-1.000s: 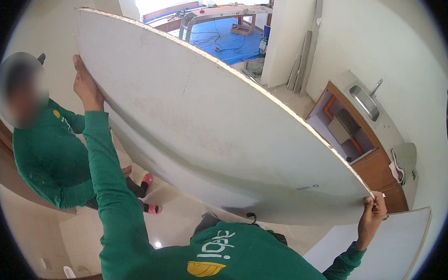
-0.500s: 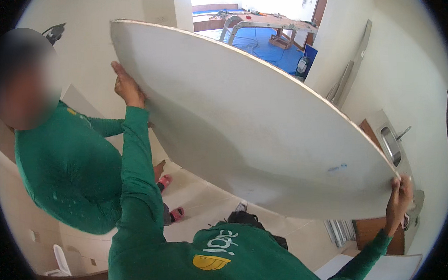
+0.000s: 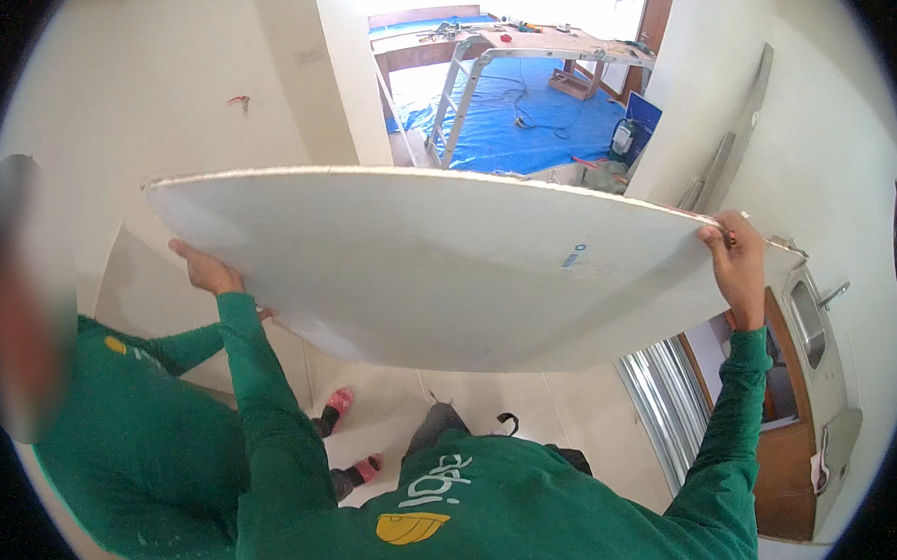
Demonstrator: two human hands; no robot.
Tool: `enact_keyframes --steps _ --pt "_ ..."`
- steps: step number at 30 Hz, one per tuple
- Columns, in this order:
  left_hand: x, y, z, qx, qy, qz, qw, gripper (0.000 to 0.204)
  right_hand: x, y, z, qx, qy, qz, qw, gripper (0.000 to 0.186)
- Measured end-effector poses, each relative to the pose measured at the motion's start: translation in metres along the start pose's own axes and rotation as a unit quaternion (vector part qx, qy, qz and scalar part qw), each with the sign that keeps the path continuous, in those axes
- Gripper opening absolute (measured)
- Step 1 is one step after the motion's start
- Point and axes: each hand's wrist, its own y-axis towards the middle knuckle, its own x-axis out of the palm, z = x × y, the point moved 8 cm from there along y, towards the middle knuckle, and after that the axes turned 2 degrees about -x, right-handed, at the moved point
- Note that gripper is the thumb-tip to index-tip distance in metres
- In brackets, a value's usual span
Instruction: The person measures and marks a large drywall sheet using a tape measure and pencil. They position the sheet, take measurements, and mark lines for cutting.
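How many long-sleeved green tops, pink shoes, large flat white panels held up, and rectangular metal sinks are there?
Long-sleeved green tops: 2
Pink shoes: 2
Large flat white panel, held up: 1
Rectangular metal sink: 1
Total: 6

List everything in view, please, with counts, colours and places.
Board: 1, whitish, held up
Co-worker: 1, green top, left
Footwear: 2, pink, below the board
Floor sheet: 1, blue, beyond board
Platform: 1, brown top, beyond board
Small items: several, mixed, on platform
Box: 1, brown, on floor sheet
Strips: several, grey, against right wall
Sink: 1, silver, far right
Cabinet: 1, brown, below sink
Metal channels: several, silver, beside cabinet
Left hand: 1, green-sleeved, board's lower left edge
Right hand: 1, green-sleeved, board's upper right edge
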Motion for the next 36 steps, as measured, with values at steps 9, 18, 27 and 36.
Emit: enact_keyframes --steps 9,18,27,36 --pt "0.017 0.111 -0.078 -0.025 0.042 0.062 0.997 0.097 0.171 0.156 -0.012 -0.055 0.029 -0.047 0.997 0.027" --pt "0.046 0.146 -0.123 -0.076 0.124 0.131 0.981 0.103 0.335 0.276 -0.008 -0.074 0.074 -0.106 0.989 0.032" --pt "0.045 0.205 -0.177 -0.035 0.198 0.162 0.966 0.111 0.437 0.334 -0.004 -0.095 0.077 -0.131 0.984 0.032" --pt "0.053 0.264 -0.254 -0.076 0.226 0.146 0.960 0.111 0.498 0.359 0.001 -0.106 0.059 -0.139 0.983 0.034"
